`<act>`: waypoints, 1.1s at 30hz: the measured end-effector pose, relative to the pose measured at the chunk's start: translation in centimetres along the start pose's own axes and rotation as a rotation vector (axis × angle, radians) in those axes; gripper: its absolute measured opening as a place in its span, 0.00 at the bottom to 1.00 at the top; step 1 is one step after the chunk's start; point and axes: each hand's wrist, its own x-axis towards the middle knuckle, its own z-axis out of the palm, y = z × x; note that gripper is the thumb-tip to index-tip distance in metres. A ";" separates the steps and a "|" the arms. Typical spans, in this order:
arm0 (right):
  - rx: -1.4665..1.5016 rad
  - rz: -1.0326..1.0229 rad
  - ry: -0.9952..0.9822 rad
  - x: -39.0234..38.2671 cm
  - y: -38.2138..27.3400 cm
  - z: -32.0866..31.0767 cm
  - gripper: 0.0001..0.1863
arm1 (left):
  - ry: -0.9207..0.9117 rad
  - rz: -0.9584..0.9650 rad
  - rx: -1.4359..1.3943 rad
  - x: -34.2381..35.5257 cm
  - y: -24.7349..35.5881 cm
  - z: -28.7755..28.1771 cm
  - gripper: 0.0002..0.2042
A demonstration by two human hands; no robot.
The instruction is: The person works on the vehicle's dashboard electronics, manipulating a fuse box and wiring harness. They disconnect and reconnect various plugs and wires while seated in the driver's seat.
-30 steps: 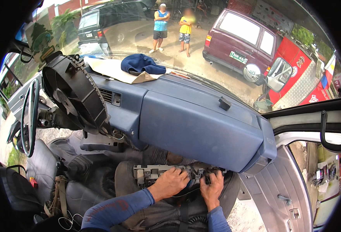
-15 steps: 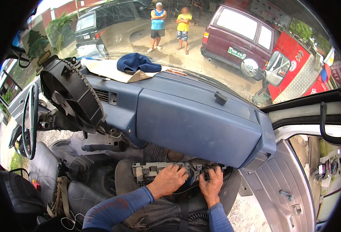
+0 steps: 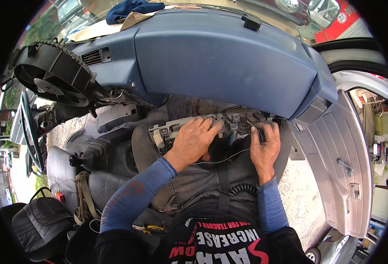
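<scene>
A long grey plastic panel [image 3: 175, 126] with dark fittings and wiring lies across my lap, under the dashboard. My left hand [image 3: 192, 140] is wrapped over its middle, fingers on the upper edge and thumb in front. Close to the panel's right part, my right hand [image 3: 266, 147] is closed, thumb and forefinger pinched by the dark fittings [image 3: 252, 118]. Something small and dark shows between those fingers; its kind I cannot make out. A thin pale wire [image 3: 229, 157] runs below the panel, between my hands.
The blue dashboard [image 3: 220, 61] spans the space ahead. A round black fan-like housing [image 3: 51, 75] stands by the steering wheel [image 3: 27, 132]. The gear lever [image 3: 76, 160] is at left. Yellow-handled pliers [image 3: 152, 229] lie beside my left hip. The right door [image 3: 334, 176] is open.
The view has tilted downward, so the dashboard sits higher and my shirt shows. My left hand stays on the panel; my right hand has turned and pinches near the right fittings.
</scene>
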 end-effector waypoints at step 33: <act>0.642 0.548 -0.353 -5.6 -2.6 3.2 0.14 | -0.123 -0.453 -0.215 0.8 0.5 -4.2 0.28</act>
